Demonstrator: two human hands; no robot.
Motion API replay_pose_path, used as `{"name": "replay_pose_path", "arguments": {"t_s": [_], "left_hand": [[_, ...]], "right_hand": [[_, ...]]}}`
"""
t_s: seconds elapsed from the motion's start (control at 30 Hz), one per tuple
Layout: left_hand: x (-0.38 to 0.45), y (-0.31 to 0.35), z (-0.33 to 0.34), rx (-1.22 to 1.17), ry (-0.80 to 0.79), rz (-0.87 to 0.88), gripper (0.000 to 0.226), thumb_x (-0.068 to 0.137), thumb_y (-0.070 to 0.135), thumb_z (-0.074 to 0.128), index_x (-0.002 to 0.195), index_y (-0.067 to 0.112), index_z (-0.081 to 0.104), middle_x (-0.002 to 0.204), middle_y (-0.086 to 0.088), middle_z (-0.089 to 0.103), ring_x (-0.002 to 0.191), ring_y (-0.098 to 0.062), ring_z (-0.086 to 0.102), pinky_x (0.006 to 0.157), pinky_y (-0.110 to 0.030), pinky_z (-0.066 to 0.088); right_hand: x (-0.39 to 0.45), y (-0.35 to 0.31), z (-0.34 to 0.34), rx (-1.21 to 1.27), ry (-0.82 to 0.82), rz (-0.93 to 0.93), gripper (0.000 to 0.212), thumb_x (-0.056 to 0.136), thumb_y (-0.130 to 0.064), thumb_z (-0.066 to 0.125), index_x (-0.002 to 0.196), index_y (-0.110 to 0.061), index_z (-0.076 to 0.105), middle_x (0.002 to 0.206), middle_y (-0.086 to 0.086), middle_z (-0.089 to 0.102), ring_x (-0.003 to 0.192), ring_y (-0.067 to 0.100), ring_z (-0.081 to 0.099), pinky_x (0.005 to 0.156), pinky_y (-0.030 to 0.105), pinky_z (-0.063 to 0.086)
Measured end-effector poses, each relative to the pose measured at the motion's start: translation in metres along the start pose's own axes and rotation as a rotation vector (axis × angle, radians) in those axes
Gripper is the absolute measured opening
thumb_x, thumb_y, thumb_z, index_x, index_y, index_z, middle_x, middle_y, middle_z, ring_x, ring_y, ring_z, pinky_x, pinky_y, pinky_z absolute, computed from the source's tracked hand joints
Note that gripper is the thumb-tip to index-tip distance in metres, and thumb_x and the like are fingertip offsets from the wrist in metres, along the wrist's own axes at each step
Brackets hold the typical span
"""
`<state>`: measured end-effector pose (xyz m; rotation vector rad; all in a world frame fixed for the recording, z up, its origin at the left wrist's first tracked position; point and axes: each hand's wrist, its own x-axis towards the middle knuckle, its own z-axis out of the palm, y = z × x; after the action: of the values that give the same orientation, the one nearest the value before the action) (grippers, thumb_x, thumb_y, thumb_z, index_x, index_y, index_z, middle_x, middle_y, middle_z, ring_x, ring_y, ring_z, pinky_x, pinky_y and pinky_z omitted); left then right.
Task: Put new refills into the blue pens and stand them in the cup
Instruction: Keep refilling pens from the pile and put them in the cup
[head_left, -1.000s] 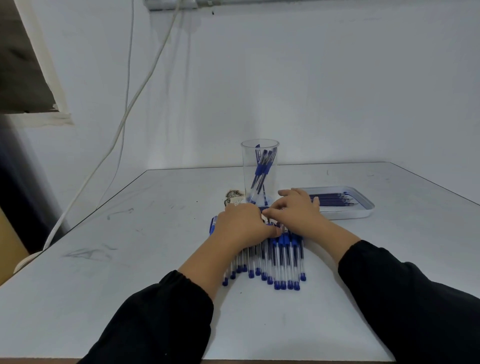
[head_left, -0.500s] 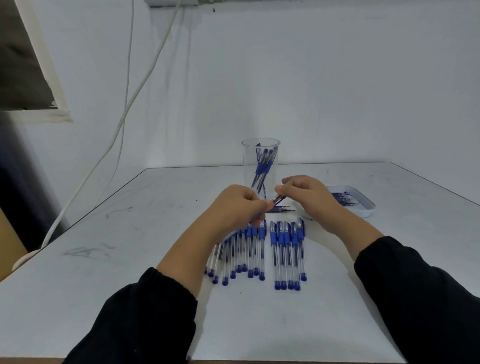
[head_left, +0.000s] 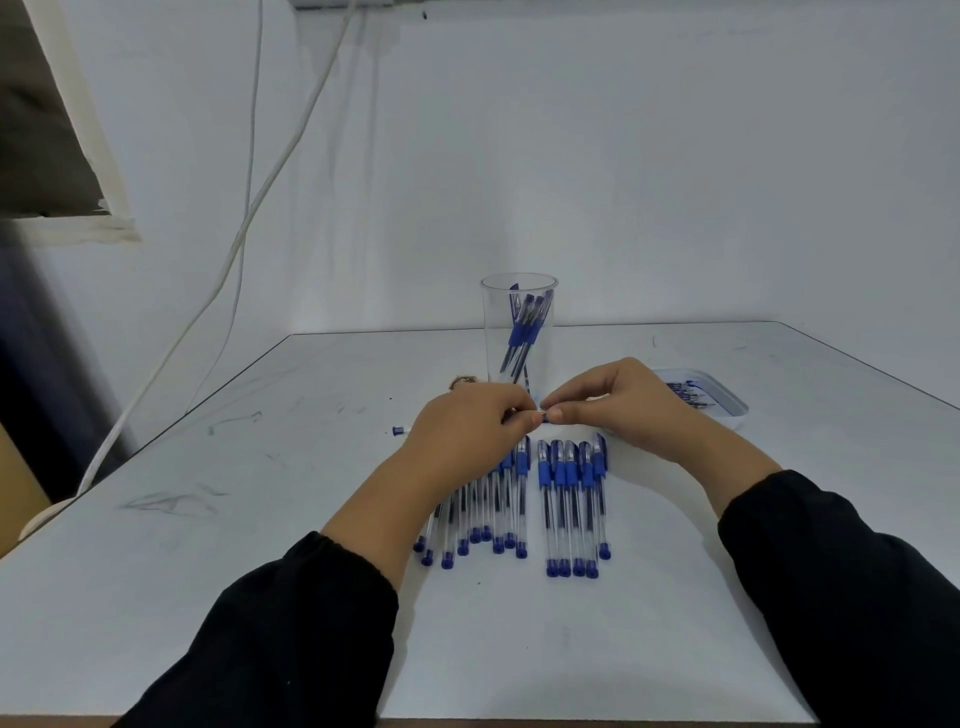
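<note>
Fingers first: the left hand (head_left: 470, 431) and right hand (head_left: 618, 402) meet fingertip to fingertip just in front of the cup (head_left: 518, 332). Both are curled in a pinch on one pen (head_left: 540, 414), of which I see only a short pale bit between the thumbs. I cannot tell whether the tip is off or which part each hand has.

Change: a second ago both hands lay flat on the row on the table (head_left: 260, 519). Half a second ago they had lifted with a pen between them, its dark tip pointing toward the right hand. Now they sit closer together and level, the pen nearly hidden. I read this as the start of unscrewing or pulling the pen apart, so a new refill cycle is beginning. That is a judgement, not something seen.

Outward from the cup: four or so finished pens (head_left: 524, 332) lean inside it. In front of the cup, under the hands, the loose pens lie in two groups, a left fan (head_left: 483, 519) and a tidy right group (head_left: 571, 509) with a gap between. Right of the cup is the tray (head_left: 727, 402) with refills (head_left: 685, 392), partly behind the right hand. Left of the cup sits a small blue cap (head_left: 398, 430), apart from everything.

Most of the job remains.
</note>
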<state>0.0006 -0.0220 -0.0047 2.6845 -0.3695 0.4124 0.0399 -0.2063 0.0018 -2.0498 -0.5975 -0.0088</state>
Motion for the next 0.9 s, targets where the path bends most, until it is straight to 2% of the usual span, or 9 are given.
{"name": "replay_pose_path", "arguments": {"t_s": [0.17, 0.23, 0.4, 0.47, 0.57, 0.67, 0.77, 0.9], "left_hand": [[0.002, -0.002, 0.001, 0.069, 0.06, 0.069, 0.026, 0.095, 0.049, 0.041, 0.104, 0.04, 0.063, 0.082, 0.011, 0.063, 0.078, -0.007, 0.055, 0.062, -0.025, 0.043], [0.003, -0.003, 0.003, 0.133, 0.088, 0.116, 0.029, 0.095, 0.051, 0.038, 0.105, 0.04, 0.063, 0.081, 0.011, 0.062, 0.077, -0.009, 0.055, 0.058, -0.024, 0.04], [0.003, -0.006, 0.002, 0.24, 0.153, 0.191, 0.033, 0.094, 0.056, 0.037, 0.111, 0.043, 0.062, 0.076, 0.011, 0.061, 0.068, -0.007, 0.052, 0.053, -0.021, 0.035], [0.004, -0.007, 0.001, 0.243, 0.149, 0.196, 0.032, 0.094, 0.055, 0.037, 0.112, 0.044, 0.061, 0.076, 0.011, 0.06, 0.068, -0.006, 0.049, 0.052, -0.02, 0.03], [0.006, -0.009, 0.001, 0.227, 0.109, 0.141, 0.034, 0.097, 0.051, 0.034, 0.115, 0.039, 0.059, 0.09, 0.01, 0.065, 0.079, -0.008, 0.054, 0.06, -0.025, 0.039], [0.006, -0.015, 0.0, 0.189, 0.103, 0.061, 0.037, 0.1, 0.04, 0.03, 0.116, 0.024, 0.059, 0.103, 0.002, 0.067, 0.094, -0.016, 0.057, 0.075, -0.035, 0.049], [0.003, -0.017, -0.002, 0.135, 0.094, 0.014, 0.036, 0.101, 0.031, 0.031, 0.124, 0.021, 0.057, 0.11, -0.002, 0.065, 0.103, -0.018, 0.054, 0.083, -0.036, 0.047], [0.001, -0.013, -0.003, 0.074, 0.072, 0.008, 0.035, 0.1, 0.024, 0.033, 0.125, 0.02, 0.057, 0.112, -0.004, 0.064, 0.105, -0.017, 0.051, 0.086, -0.035, 0.045]], "right_hand": [[-0.002, -0.002, -0.002, -0.037, 0.033, -0.054, 0.008, 0.077, -0.025, 0.079, 0.084, -0.026, 0.078, 0.083, -0.01, 0.074, 0.088, 0.0, 0.066, 0.087, 0.019, 0.041], [-0.002, -0.003, -0.001, -0.059, 0.042, -0.068, 0.008, 0.076, -0.026, 0.079, 0.084, -0.026, 0.078, 0.083, -0.011, 0.074, 0.087, -0.002, 0.065, 0.085, 0.017, 0.04], [-0.004, -0.004, -0.004, -0.177, 0.047, -0.084, 0.017, 0.077, -0.029, 0.078, 0.08, -0.045, 0.073, 0.079, -0.024, 0.068, 0.086, -0.013, 0.058, 0.082, 0.011, 0.04], [-0.004, -0.005, -0.006, -0.253, 0.038, -0.101, 0.015, 0.079, -0.032, 0.076, 0.082, -0.046, 0.072, 0.079, -0.026, 0.064, 0.086, -0.014, 0.055, 0.082, 0.01, 0.038], [0.001, 0.001, -0.008, -0.412, 0.102, -0.101, 0.007, 0.082, -0.038, 0.072, 0.087, -0.042, 0.073, 0.08, -0.028, 0.061, 0.089, -0.01, 0.052, 0.089, 0.019, 0.035], [0.005, 0.016, -0.009, -0.648, 0.188, -0.041, 0.005, 0.084, -0.044, 0.067, 0.088, -0.045, 0.069, 0.095, -0.022, 0.058, 0.106, 0.006, 0.047, 0.096, 0.035, 0.028], [0.005, 0.026, -0.007, -0.774, 0.2, 0.035, 0.01, 0.085, -0.044, 0.063, 0.094, -0.045, 0.07, 0.113, -0.011, 0.055, 0.116, 0.014, 0.04, 0.099, 0.039, 0.026], [0.006, 0.028, -0.004, -0.869, 0.207, 0.02, 0.016, 0.087, -0.038, 0.06, 0.097, -0.043, 0.071, 0.117, -0.011, 0.054, 0.119, 0.014, 0.037, 0.1, 0.039, 0.025]]}}
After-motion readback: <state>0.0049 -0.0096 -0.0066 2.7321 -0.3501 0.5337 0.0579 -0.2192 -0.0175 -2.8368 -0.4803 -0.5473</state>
